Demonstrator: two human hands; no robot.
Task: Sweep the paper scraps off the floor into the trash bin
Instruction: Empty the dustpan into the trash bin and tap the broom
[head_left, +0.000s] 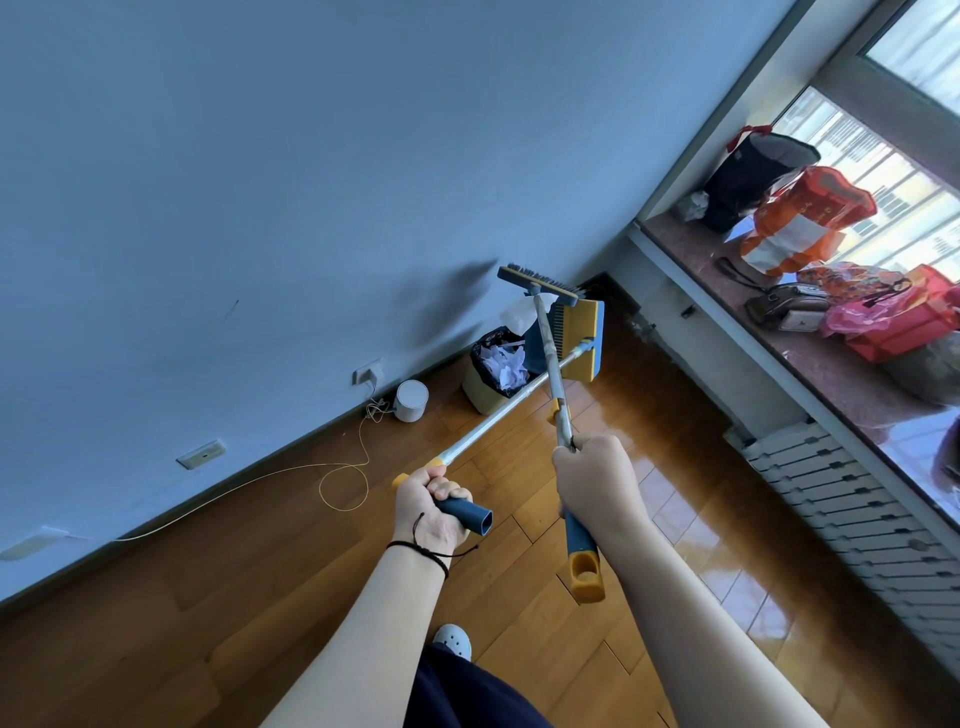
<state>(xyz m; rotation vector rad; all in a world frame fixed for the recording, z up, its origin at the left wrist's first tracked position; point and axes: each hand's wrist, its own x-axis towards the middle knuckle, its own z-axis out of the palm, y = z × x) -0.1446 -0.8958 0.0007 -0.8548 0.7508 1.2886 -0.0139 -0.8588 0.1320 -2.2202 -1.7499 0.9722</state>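
Observation:
My left hand (434, 506) grips the blue handle of the long dustpan pole. The yellow and blue dustpan (581, 332) is raised and tipped over the trash bin (480, 387), which stands by the wall with a black liner and white paper scraps (504, 364) inside. My right hand (595, 480) grips the broom handle. The broom head (537, 286) is lifted above the dustpan, and a white scrap (519, 312) sits at the dustpan's mouth just under it. The two poles cross above the bin.
A small white cylinder (410, 400) with a cable stands by the wall left of the bin. A thin wire (343, 483) loops across the wooden floor. A radiator (862, 514) and a window ledge with bags (810, 218) are on the right.

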